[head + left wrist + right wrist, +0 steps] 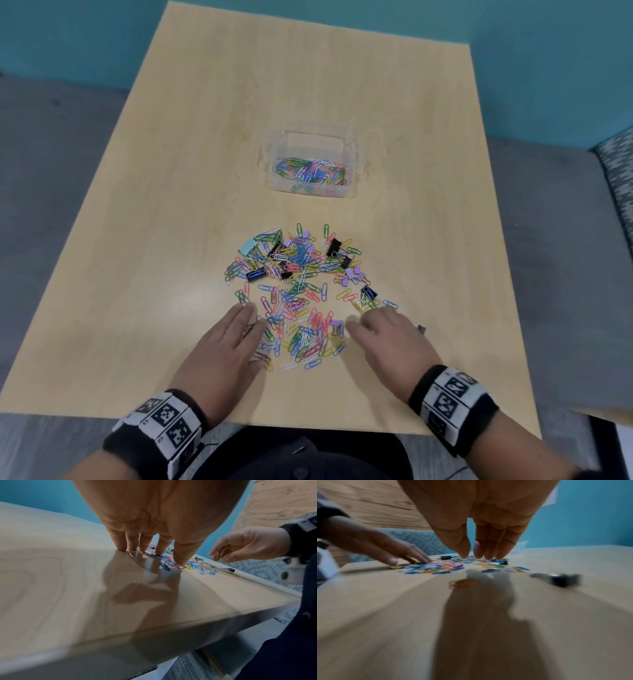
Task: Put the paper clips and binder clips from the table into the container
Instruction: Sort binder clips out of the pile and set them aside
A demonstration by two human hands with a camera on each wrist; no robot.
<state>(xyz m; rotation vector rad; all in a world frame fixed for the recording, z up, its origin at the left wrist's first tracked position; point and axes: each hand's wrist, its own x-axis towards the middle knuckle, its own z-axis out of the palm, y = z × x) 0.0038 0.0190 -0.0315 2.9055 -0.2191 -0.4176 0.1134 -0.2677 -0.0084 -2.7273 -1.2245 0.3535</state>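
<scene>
Both hands (222,346) (383,339), fingers seemingly straight (empty), flank paper clips (301,305) near table (137,342) edge.

The container (349,161) stands on the table (171,171) ahead of me, with some clips inside; the heap of clips (298,291) lies nearer; my left hand (226,349) flanks its left, my right hand (387,342) its right.

An office or study room, by the look of it — a pale wood-grain table (191,171) strewn with coloured paper clips (298,308) and binder clips (334,247); a teal wall (513,20) behind; grey carpet (51,154) underfoot; a patterned upholstered seat (618,171) beside the table.
</scene>
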